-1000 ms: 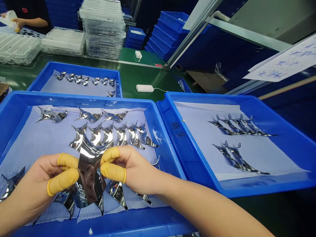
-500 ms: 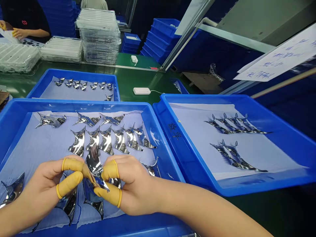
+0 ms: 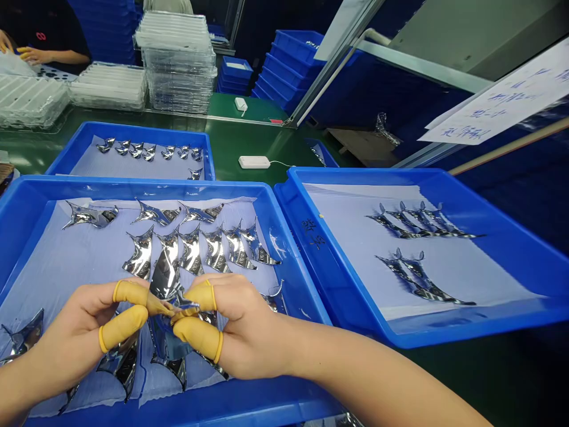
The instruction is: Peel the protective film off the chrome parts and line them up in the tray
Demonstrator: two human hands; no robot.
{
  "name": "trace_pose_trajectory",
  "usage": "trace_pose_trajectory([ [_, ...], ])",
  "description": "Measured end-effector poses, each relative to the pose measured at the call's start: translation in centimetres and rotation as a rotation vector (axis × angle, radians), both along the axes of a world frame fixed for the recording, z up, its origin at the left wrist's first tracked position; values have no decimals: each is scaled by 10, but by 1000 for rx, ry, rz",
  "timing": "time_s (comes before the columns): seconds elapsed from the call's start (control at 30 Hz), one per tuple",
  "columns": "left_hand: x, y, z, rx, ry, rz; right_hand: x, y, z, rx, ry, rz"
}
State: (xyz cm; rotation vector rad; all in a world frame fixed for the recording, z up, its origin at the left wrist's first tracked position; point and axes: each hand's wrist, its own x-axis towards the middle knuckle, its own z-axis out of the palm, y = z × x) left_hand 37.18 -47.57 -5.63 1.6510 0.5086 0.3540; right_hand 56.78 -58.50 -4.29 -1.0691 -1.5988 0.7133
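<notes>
Between my two hands is a shiny chrome-like curved piece [image 3: 166,271] with pointed corners, held above the near blue tray [image 3: 142,188]. My left hand [image 3: 95,323], with yellow finger cots on thumb and forefinger, is closed on its left lower edge. The right hand [image 3: 235,326], also in yellow finger cots, pinches the lower right part between thumb and fingers. Fingers cover part of the piece's lower end. Beneath and beyond lie several similar mirror-bright pieces [image 3: 191,249] on white sheet lining [image 3: 93,255]; the hands hide some of them.
To the right, another blue tray [image 3: 344,281] holds slender chrome pieces [image 3: 413,222]. A smaller-looking tray [image 3: 146,128] behind carries small shiny parts. Clear plastic trays [image 3: 178,65] are stacked at the back. A co-worker [image 3: 53,35] works far left. A white device [image 3: 254,162] lies on the green table.
The held piece has turned slightly, its bright face showing more toward me. My right fingers have shifted a little on its lower edge. The whole view has moved slightly.
</notes>
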Motion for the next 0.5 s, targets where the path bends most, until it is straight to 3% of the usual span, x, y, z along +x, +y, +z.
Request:
trace_pose_trajectory([
  [0.1, -1, 4, 0, -153, 8, -28, 1, -1, 4, -147, 123, 45],
  [0.2, -4, 7, 0, -372, 22, -147, 1, 1, 5, -347, 292, 106],
  [0.3, -8, 7, 1, -475, 61, -193, 0, 5, 3, -508, 304, 112],
  [0.37, -10, 6, 4, -377, 124, -131, 0, 9, 0, -584, 237, 93],
  [0.5, -10, 23, 23, 21, 282, 96, 11, 15, -1, -594, 65, -22],
])
